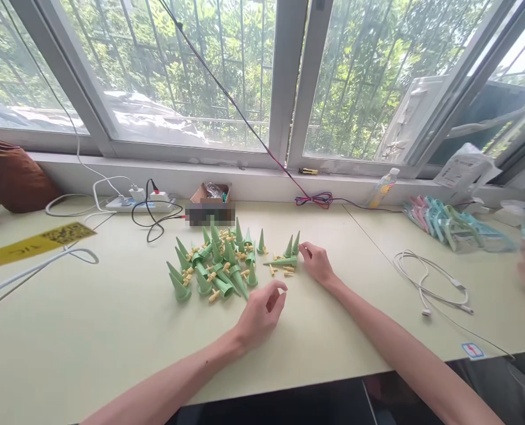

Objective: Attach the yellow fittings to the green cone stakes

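Under both my hands spreads the broad, pale yellow-green, smooth-topped surface (111,336). Ahead of my left fingers and off to their left lies the heap of slim, green, plastic-looking cones (216,256), some upright, others on their sides with hollow ends showing. My left hand (258,316) rests by the heap's near edge, thumb and forefinger curled and apart, nothing between them.

My right hand (319,264) reaches past it, fingertips right at the slender upright green cone (296,242); whether they pinch it or only touch, I cannot tell. Just left of those fingers lies a long green cone on its side (280,261).

I judge each cone light and fairly stiff, slick enough to slide if pinched at the taper, and easily tipped. The wide base should give my fingers the surest hold; the thin point looks likeliest to bend.

Smallest, nearer me than the lying cone, are stubby yellow plastic-looking pegs (271,270). They look hard and almost weightless, best taken by fingertips around the thicker middle.
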The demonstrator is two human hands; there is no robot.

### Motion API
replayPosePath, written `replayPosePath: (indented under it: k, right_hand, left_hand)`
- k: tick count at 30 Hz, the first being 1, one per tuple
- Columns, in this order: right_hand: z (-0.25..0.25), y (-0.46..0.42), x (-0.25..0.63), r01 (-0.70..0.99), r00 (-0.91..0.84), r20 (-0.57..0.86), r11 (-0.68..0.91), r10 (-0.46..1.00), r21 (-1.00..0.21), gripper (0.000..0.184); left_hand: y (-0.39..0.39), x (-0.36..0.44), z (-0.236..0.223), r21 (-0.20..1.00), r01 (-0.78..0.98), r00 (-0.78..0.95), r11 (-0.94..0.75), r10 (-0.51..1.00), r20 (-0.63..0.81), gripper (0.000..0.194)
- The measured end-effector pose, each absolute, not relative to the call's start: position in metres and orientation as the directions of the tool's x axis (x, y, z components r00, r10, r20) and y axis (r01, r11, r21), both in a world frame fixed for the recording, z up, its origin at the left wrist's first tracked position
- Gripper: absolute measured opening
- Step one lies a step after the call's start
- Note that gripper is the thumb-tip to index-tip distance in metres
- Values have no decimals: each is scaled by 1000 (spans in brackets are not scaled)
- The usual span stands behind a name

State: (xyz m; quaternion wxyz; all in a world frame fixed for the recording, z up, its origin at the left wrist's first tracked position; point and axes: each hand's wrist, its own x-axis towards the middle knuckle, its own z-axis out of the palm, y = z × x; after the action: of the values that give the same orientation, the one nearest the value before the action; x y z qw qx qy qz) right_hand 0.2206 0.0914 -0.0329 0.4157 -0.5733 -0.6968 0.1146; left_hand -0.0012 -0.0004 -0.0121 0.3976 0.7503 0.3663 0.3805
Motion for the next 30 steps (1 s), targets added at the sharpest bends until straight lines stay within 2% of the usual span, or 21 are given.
replayPosePath:
  k: [12, 18, 24, 30]
  right_hand:
    - [-34, 82, 227, 641, 51, 402, 278, 914, -715, 44]
    - [-35, 78, 230, 656, 19, 384, 278, 923, -702, 46]
    - [-38, 77, 234, 666, 8, 377, 276, 926, -693, 44]
    - [-33, 75, 233, 657, 40, 370, 255, 928, -709, 43]
  left_hand:
    - [-8, 4, -12, 878, 216, 457, -427, 839, 296, 15]
    - [-17, 6, -11, 807, 251, 521, -535, 777, 353, 17]
    - [-22, 8, -12, 676, 284, 569, -680, 687, 452, 22]
    - [-20, 7, -13, 618, 275, 587, -737, 638, 499, 23]
